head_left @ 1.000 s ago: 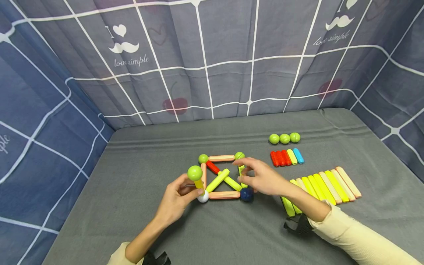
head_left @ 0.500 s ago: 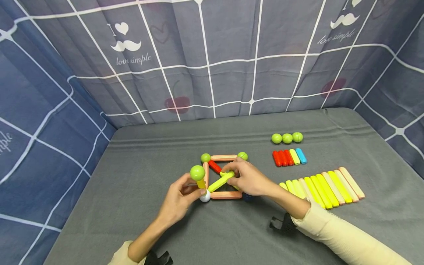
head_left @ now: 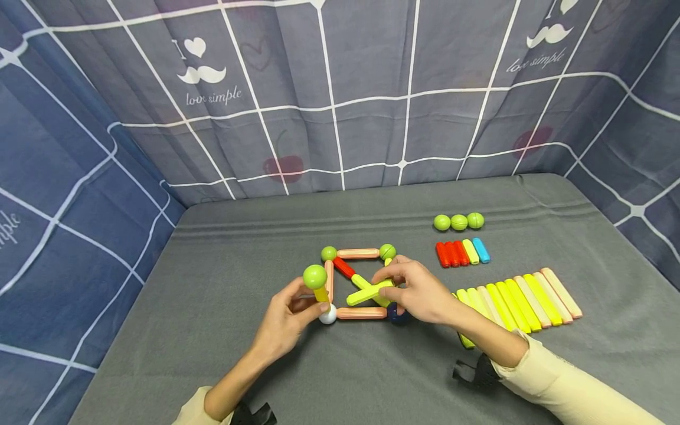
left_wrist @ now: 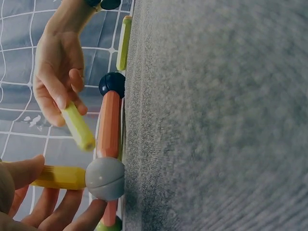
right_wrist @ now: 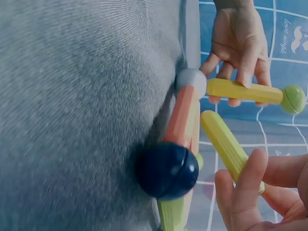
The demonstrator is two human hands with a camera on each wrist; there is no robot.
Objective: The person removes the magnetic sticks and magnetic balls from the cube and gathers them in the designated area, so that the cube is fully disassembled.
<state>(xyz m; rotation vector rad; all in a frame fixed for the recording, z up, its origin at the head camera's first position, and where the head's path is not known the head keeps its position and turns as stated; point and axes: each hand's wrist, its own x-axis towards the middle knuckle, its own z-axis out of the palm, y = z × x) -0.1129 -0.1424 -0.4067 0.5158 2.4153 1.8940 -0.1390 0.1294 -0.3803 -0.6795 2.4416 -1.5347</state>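
Observation:
My left hand [head_left: 289,316] pinches an upright yellow magnetic rod [right_wrist: 245,91] topped by a green ball [head_left: 315,276]; its lower end meets a white ball [head_left: 327,314]. In my right hand [head_left: 419,289], thumb and fingers pinch a yellow-green magnetic rod [head_left: 368,293], held above the frame and apart from the white ball. That frame on the table joins orange rods [head_left: 362,313], green balls [head_left: 387,252] and a dark blue ball [right_wrist: 167,170]. Across it runs a diagonal of a red rod [head_left: 343,267] and a yellow-green one, partly hidden.
Right of the frame lies a row of long yellow and pale wooden-coloured rods [head_left: 523,301]. Behind them are short red, yellow and blue rods [head_left: 460,252] and three loose green balls [head_left: 459,222]. A patterned curtain [head_left: 366,130] hangs behind the grey cloth-covered table [head_left: 175,330].
My right hand has taken hold of the yellow-green rod that leaned from the white ball and drawn it away to the right. The left hand keeps its grip, almost still.

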